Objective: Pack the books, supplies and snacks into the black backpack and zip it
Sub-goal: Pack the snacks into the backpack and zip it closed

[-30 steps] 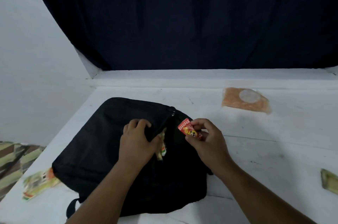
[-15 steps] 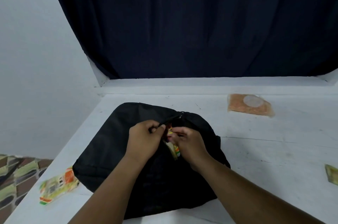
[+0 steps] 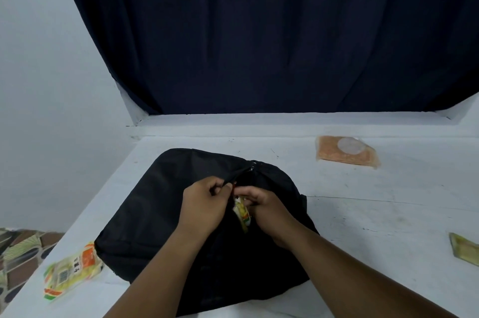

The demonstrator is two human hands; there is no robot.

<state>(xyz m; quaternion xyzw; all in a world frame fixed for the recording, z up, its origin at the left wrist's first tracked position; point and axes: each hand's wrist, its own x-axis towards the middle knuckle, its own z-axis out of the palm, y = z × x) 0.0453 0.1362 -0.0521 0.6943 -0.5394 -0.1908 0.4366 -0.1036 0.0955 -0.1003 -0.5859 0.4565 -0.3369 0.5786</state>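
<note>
White painted table point(image 3: 363, 214) against a pale wall, dark curtain point(image 3: 259, 32) hanging behind it. The black backpack point(image 3: 160, 214) lies flat near the table's left side, right under your hands.

Hands: your left hand point(image 3: 204, 203) has its fingers curled, pinching the near edge of the bag's opening and holding it apart. Your right hand point(image 3: 264, 205) is curled at the slot with its fingertips down inside; something small and red shows between the two hands, too hidden to name, and I can't tell whether the right hand grips it.

Handling, my read: the bag is soft fabric with no frame, so the mouth will likely collapse once you let go. Keep the left pinch on the zipper edge close to the slider point(image 3: 252, 167), which sits at the far end of the opening. Snack packs look light and crinkly, probably slippery; take them by a corner seam, don't squeeze the middle.

Contents: a yellow snack packet point(image 3: 242, 215) pokes out of the open slot, only partly in. What's deeper inside isn't visible.

Still outside: a yellow-orange packet point(image 3: 71, 272) on the table touching the bag's near-left corner, an orange pouch point(image 3: 346, 153) well apart at far right, and a greenish packet point(image 3: 465, 249) at the right edge. Zip isn't closed.
</note>
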